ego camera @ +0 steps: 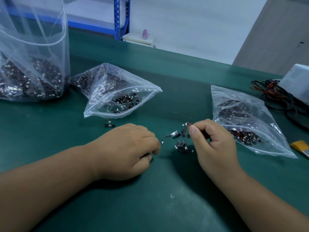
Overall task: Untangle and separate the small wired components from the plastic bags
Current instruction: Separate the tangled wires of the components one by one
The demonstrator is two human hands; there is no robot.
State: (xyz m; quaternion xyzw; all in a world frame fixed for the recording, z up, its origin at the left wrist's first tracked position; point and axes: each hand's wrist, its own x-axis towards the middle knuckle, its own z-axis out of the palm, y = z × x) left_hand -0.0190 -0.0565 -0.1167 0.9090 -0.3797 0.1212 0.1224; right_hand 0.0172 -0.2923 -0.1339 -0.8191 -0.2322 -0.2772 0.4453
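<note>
A small tangle of wired components, black bodies with red-black leads and white plugs, hangs between my hands above the green mat. My right hand pinches the top of the tangle between thumb and fingers. My left hand has its fingers curled, and its fingertips pinch the white plug of one lead that stretches out of the tangle. One separated component lies on the mat near the middle zip bag, whose mouth is open. A second zip bag of components lies at the right.
A large upright clear bag full of components stands at the far left. A grey device with a coil of black and red cables sits at the right edge. A yellow flat item lies beside the right bag. Blue shelving stands behind the table.
</note>
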